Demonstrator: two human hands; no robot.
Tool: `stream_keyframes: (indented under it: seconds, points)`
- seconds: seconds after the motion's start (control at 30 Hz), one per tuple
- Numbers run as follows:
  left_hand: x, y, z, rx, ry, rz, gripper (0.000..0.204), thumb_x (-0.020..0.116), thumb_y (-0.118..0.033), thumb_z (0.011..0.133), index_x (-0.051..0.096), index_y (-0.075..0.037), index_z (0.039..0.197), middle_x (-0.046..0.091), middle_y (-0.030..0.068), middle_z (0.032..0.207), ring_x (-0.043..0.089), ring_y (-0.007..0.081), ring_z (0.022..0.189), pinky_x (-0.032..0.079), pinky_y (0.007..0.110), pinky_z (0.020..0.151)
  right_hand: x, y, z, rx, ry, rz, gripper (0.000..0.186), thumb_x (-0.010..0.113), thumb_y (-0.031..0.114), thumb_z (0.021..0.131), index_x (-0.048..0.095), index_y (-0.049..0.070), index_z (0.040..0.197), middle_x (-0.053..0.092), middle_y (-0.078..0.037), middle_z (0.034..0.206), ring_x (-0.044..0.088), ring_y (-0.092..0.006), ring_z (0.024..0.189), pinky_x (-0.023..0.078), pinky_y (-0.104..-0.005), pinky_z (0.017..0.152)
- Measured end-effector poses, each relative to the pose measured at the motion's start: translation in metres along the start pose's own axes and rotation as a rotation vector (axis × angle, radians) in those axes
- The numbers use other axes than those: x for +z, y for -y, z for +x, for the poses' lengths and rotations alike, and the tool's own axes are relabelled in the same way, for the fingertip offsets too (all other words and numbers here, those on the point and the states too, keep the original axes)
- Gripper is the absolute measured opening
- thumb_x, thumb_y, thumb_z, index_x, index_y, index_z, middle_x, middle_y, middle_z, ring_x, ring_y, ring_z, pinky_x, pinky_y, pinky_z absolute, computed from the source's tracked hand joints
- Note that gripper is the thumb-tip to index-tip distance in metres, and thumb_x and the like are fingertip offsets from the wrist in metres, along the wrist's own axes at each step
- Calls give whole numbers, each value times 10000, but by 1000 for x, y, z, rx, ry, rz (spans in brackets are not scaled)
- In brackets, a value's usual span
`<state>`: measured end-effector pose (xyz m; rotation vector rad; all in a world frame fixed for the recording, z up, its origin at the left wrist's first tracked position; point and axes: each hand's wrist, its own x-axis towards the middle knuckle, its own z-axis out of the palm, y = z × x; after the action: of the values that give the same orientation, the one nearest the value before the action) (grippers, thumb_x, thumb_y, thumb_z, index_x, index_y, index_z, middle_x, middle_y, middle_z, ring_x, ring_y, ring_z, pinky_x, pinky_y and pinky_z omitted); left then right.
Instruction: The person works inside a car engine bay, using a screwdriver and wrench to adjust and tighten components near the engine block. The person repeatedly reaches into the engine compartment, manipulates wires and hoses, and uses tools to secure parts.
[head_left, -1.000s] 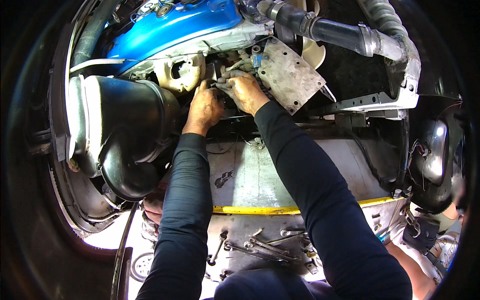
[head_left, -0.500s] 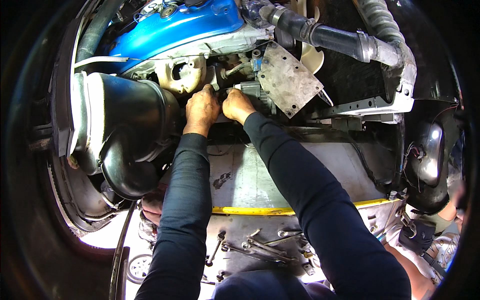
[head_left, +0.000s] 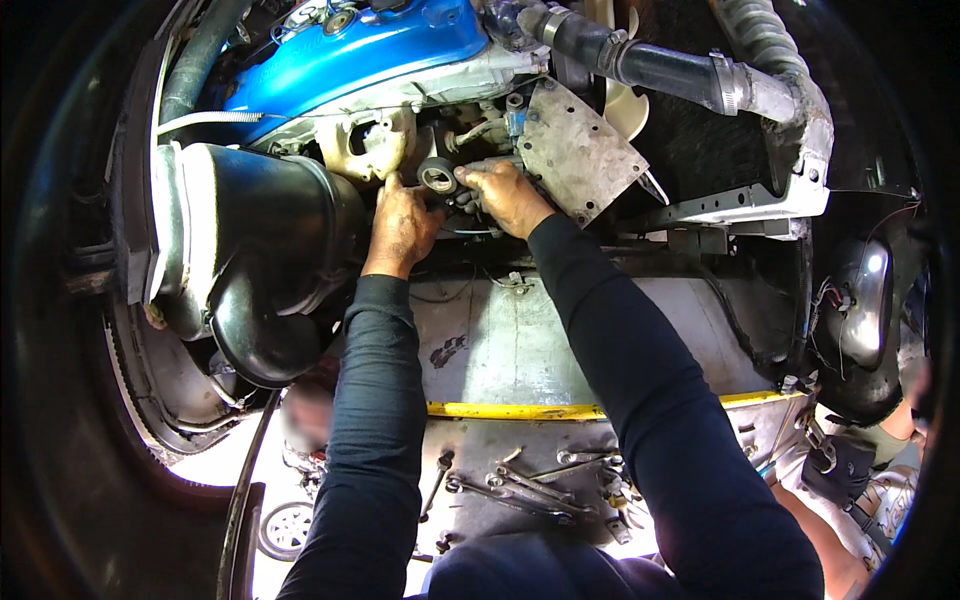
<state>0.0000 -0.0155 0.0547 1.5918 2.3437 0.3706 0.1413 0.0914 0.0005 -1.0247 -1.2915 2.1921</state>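
Both my arms in dark sleeves reach up into an engine bay. A small black ring-shaped part (head_left: pixel 437 175) sits in front of the engine, just below the blue valve cover (head_left: pixel 350 50). My left hand (head_left: pixel 400 225) cups the ring from below and the left, with its forefinger pointing up beside it. My right hand (head_left: pixel 505 195) grips the ring's right side with its fingertips. A grey metal bracket plate (head_left: pixel 580 150) lies right behind my right hand. What the ring is fixed to is hidden by my fingers.
A large black air duct (head_left: pixel 250 250) fills the left. A black hose (head_left: pixel 650 60) and a white fan (head_left: pixel 620 100) are at the top right. Several wrenches (head_left: pixel 520 485) lie on a grey panel below a yellow edge (head_left: pixel 500 410). Another person's gloved hand (head_left: pixel 840 470) is at the lower right.
My right hand has come off the bracket plate and moved left to the black ring, which now shows between both hands. My left hand has shifted a little lower.
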Motion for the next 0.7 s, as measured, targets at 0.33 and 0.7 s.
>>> stream_keyframes:
  seconds: [0.33,0.7]
  points:
    - [-4,-11,3,-29,-38,-128,264,629,-150,829,725,1,1022,658,255,1121,641,403,1052,516,434,928,11,-25,5,-437,19,-1091,275,732,197,890,691,-74,913,699,-173,820,629,-199,799,497,-359,729]
    - [-3,-10,3,-70,-30,-173,284,724,-191,783,753,-51,1028,618,253,1222,598,405,1153,490,436,986,-1,15,-19,19,68,-564,434,742,224,819,638,-71,1120,694,-107,990,629,-208,910,494,-312,836]
